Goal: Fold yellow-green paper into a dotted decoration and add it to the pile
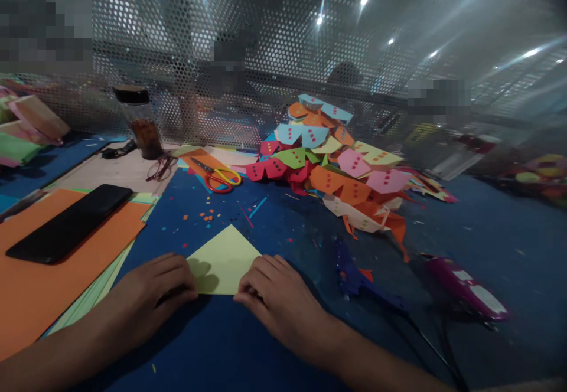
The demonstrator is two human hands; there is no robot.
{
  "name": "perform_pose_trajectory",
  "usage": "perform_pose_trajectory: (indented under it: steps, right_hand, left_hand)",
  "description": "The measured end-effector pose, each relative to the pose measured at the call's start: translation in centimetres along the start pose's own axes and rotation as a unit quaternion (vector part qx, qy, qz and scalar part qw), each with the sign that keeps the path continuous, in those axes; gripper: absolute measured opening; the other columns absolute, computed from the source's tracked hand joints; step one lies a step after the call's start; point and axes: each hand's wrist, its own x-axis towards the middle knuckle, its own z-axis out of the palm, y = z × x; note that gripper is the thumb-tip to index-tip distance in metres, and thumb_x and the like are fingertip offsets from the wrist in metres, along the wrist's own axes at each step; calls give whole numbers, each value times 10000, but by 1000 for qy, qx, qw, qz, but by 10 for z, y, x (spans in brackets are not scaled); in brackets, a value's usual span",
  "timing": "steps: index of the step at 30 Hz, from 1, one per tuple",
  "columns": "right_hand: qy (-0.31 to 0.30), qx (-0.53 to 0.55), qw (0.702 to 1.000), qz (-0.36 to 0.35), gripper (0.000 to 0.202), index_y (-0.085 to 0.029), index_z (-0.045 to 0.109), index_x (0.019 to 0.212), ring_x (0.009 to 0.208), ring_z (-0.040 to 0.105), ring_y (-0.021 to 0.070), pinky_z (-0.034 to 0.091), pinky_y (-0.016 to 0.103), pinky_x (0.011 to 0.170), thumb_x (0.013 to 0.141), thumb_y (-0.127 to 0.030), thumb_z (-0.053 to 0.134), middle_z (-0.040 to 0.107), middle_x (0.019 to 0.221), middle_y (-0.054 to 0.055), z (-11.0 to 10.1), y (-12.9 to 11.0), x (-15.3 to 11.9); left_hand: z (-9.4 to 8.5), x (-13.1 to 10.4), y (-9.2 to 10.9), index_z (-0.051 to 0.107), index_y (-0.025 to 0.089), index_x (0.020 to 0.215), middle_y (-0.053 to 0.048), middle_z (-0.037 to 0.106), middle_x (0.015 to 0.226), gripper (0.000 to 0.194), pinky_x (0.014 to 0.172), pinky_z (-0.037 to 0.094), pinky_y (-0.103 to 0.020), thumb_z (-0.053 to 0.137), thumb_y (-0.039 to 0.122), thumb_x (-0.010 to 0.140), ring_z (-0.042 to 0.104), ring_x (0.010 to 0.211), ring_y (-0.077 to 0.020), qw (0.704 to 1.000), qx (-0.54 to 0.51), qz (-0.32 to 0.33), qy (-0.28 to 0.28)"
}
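A sheet of pale yellow paper (225, 259) lies on the blue table as a triangle, its point facing away from me and a straight edge toward me. My left hand (166, 283) is closed on its left corner, thumb and fingers pinched together. On the opposite corner my right hand (272, 288) pinches the paper the same way, fingers curled. Both hands rest low, at the near edge of the paper. The corners themselves are hidden under my fingers.
Scissors (217, 178) lie beyond the triangle, near small paper scraps. A heap of cut paper shapes (319, 156) stands farther back. To the left, a black phone (71, 224) rests on orange sheets (26, 303); a jar (144, 126) stands behind. A blue glue gun (354, 274) and purple stapler (467, 288) lie right.
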Motion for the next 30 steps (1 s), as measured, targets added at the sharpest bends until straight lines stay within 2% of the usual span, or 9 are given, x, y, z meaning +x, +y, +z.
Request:
perform_pose_trajectory:
  steps: [14, 30]
  right_hand:
    - [-2, 20, 1000, 14, 57, -210, 654, 938, 901, 602, 174, 386, 325, 844, 966, -248, 685, 678, 959, -3, 0, -1, -1]
    - [-6, 26, 999, 24, 70, -197, 659, 922, 879, 594, 178, 373, 322, 812, 959, -246, 694, 681, 944, 5, -1, 1, 0]
  left_hand:
    - [-3, 2, 1, 630, 214, 777, 1, 647, 748, 338, 583, 468, -230, 495, 392, 1030, 632, 673, -152, 1000, -3, -18, -4]
    - [-5, 1, -4, 652, 231, 762, 7, 646, 737, 306, 620, 471, -243, 541, 399, 993, 631, 681, -159, 997, -15, -68, -19]
